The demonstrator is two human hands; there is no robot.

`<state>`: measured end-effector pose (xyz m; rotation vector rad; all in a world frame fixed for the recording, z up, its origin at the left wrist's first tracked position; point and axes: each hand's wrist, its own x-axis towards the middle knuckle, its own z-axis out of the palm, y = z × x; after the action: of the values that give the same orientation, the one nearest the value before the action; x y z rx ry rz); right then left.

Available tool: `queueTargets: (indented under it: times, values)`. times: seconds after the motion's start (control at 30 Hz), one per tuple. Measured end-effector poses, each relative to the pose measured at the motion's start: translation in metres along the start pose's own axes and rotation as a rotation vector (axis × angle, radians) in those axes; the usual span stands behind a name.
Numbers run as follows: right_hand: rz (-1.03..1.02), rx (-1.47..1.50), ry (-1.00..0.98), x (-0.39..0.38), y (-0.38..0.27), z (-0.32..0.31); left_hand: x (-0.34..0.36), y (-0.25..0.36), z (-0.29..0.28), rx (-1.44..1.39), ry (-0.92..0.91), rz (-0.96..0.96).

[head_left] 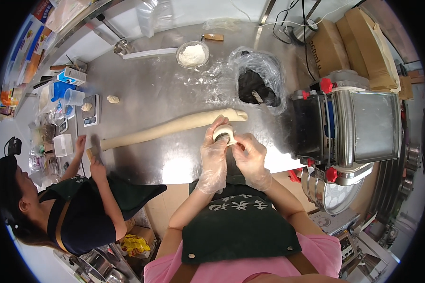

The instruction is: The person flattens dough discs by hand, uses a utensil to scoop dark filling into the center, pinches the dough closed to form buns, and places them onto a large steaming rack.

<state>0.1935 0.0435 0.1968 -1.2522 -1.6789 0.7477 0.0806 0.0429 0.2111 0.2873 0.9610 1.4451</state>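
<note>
Centrally, the left hand (213,154) clasps dough (225,130), the right hand (251,158) pinching it; upper centre, a bowl (192,67) holds white powder (192,55), clear plastic (274,67) a black mass (254,85).

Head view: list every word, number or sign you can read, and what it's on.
Wearer's apron: large white characters, not copied out.
Cardboard box: dark print, not copied out.
Co-worker's apron: white characters, too small.
Blue-and-white carton: print too small.
Scale: display too small.
</note>
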Motion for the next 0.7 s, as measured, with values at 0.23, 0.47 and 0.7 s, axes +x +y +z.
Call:
queueTargets:
  times: [0.23,0.47,0.7]
  values:
    - [0.13,0.204,-0.004,-0.002,0.003,-0.004,0.018,0.023,-0.016,0.417,-0.34,-0.214]
    - [0.044,0.079,0.031,-0.006,0.005,-0.004,0.029,0.025,-0.021,0.282,-0.369,-0.284]
    - [-0.082,0.029,0.084,-0.003,0.005,0.005,0.012,0.015,-0.01,-0.159,-0.12,-0.195]
